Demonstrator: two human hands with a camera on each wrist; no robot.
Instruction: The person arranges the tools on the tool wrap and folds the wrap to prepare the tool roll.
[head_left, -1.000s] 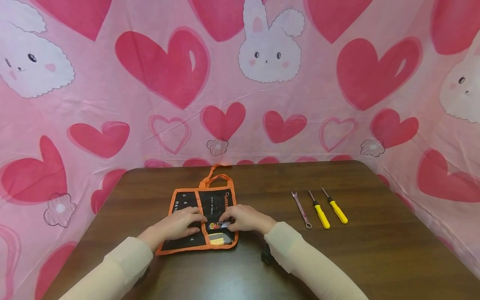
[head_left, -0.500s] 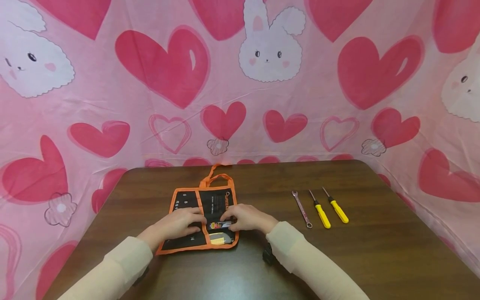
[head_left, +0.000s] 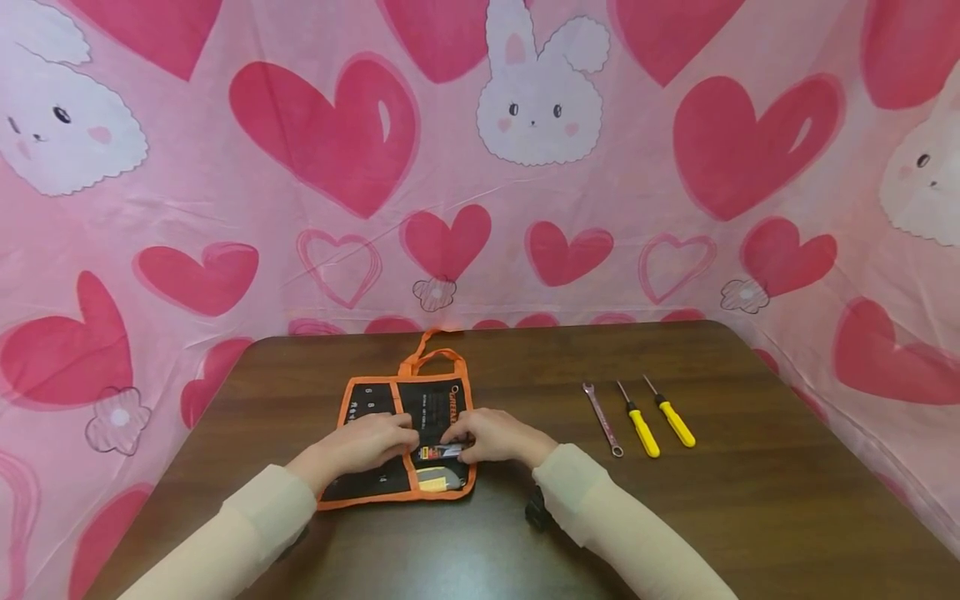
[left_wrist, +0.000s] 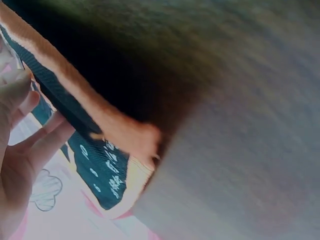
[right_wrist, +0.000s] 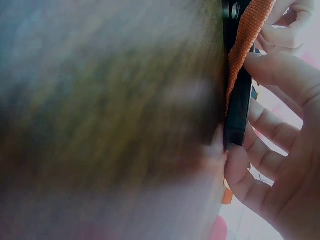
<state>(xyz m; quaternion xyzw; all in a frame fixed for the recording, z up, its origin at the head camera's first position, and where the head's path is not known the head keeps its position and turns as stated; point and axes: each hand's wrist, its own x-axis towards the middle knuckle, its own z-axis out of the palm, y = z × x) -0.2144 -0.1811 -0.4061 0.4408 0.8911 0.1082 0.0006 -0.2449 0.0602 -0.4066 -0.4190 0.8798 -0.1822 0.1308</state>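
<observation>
- the left hand (head_left: 366, 442) has shifted inward to the pouch (head_left: 431, 404) divider; fingers bent, grip unclear.
- the right hand (head_left: 497, 436) pinches the small packet (head_left: 441, 452), above the yellow cutter (head_left: 433, 480).
- the packet has barely moved; its handling seems unfinished.

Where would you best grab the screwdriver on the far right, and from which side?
Probably its thick yellow handle, from above and the right: this screwdriver lies flat, handle toward the camera, and the other screwdriver lies on its left.
</observation>
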